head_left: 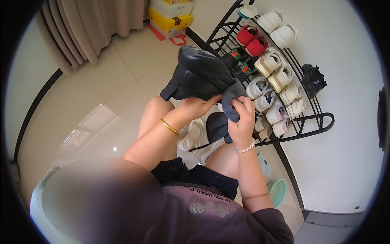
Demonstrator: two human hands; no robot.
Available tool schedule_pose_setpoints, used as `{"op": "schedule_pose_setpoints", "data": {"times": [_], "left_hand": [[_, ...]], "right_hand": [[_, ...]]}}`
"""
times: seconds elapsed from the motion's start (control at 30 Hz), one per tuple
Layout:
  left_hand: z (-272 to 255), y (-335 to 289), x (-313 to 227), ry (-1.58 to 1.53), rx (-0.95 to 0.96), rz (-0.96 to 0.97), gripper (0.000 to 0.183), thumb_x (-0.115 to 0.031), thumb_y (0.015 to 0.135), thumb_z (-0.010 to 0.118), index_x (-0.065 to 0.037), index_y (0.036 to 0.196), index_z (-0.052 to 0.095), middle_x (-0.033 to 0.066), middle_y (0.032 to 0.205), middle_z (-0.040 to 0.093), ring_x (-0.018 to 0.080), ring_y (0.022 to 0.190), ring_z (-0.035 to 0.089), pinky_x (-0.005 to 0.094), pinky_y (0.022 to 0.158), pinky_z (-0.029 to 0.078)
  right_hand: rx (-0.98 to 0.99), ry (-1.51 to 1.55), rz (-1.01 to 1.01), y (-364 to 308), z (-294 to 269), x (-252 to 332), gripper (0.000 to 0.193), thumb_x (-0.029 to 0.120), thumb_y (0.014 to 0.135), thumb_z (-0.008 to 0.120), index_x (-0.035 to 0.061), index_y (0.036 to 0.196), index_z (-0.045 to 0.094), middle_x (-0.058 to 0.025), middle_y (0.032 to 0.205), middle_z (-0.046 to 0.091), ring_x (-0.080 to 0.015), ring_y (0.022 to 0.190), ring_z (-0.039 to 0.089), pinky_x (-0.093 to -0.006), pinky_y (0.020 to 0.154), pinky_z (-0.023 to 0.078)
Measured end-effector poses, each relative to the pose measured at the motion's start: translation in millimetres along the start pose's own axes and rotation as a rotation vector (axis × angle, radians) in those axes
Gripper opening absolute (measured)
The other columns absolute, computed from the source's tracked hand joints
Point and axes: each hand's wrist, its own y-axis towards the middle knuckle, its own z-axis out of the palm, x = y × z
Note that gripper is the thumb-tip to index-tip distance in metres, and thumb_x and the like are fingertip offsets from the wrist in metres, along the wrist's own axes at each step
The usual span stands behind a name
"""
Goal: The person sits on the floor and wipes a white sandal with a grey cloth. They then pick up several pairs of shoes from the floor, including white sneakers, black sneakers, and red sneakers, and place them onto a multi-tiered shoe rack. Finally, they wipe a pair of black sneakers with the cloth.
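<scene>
A black leather boot [199, 75] is held up over my lap, lying on its side with its heel toward the left. My left hand [195, 109], with a gold bangle at the wrist, grips it from below near the shaft. Soft grey fabric [230, 101] curves around the boot's right end; I cannot tell whether it is a lining or a separate cloth. The fingers of my right hand [242, 118], above a silver bracelet, pinch this fabric. Below, a second black boot-like item [217, 125] is partly hidden by my right hand and leg.
A black metal rack [321, 122] with several pairs of shoes stands at the right against the wall. White shoes [191, 134] are on the floor by my legs. A green basin [278, 192] sits lower right; stacked boxes [170, 20] and a curtain [93, 28] are at the back.
</scene>
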Motion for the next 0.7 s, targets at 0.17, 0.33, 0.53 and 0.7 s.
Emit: {"op": "schedule_pose_setpoints", "data": {"times": [0.17, 0.33, 0.53, 0.7], "left_hand": [[10.2, 2.2, 2.7, 0.11, -0.056, 0.12, 0.033, -0.038, 0.082, 0.059, -0.006, 0.09, 0.066, 0.0147, 0.071, 0.063, 0.0304, 0.063, 0.06, 0.0347, 0.056, 0.045], [11.6, -0.7, -1.1, 0.139, 0.084, -0.056, 0.022, -0.017, 0.081, 0.062, 0.001, 0.093, 0.062, 0.0128, 0.089, 0.064, 0.0259, 0.081, 0.06, 0.0313, 0.072, 0.045], [10.7, -3.6, 9.2, 0.455, 0.068, 0.295, 0.021, -0.016, 0.08, 0.061, -0.001, 0.094, 0.062, 0.0141, 0.093, 0.063, 0.028, 0.086, 0.058, 0.0339, 0.077, 0.045], [8.0, -4.2, 4.3, 0.461, 0.075, 0.275, 0.023, -0.016, 0.08, 0.059, -0.002, 0.098, 0.061, 0.0146, 0.097, 0.061, 0.0289, 0.089, 0.058, 0.0353, 0.079, 0.044]], "right_hand": [[-0.23, 0.242, 0.195, -4.4, 6.2, 1.2, 0.023, 0.0, 0.067, 0.057, -0.0032, 0.09, 0.06, -0.0127, 0.086, 0.053, -0.0283, 0.08, 0.052, -0.0326, 0.075, 0.042], [-0.13, 0.01, 0.078, 2.6, 2.1, -0.9, 0.028, -0.003, 0.066, 0.056, -0.0072, 0.094, 0.057, -0.0136, 0.092, 0.053, -0.0256, 0.084, 0.053, -0.0295, 0.078, 0.043], [-0.131, 0.048, 0.089, 6.3, 4.1, 6.6, 0.027, -0.004, 0.067, 0.055, -0.0074, 0.094, 0.057, -0.0135, 0.091, 0.052, -0.0255, 0.084, 0.053, -0.0295, 0.078, 0.042], [-0.088, 0.062, 0.018, 8.8, 2.9, 10.7, 0.027, -0.005, 0.067, 0.055, -0.0073, 0.094, 0.057, -0.0138, 0.091, 0.052, -0.0255, 0.082, 0.053, -0.0298, 0.077, 0.042]]}}
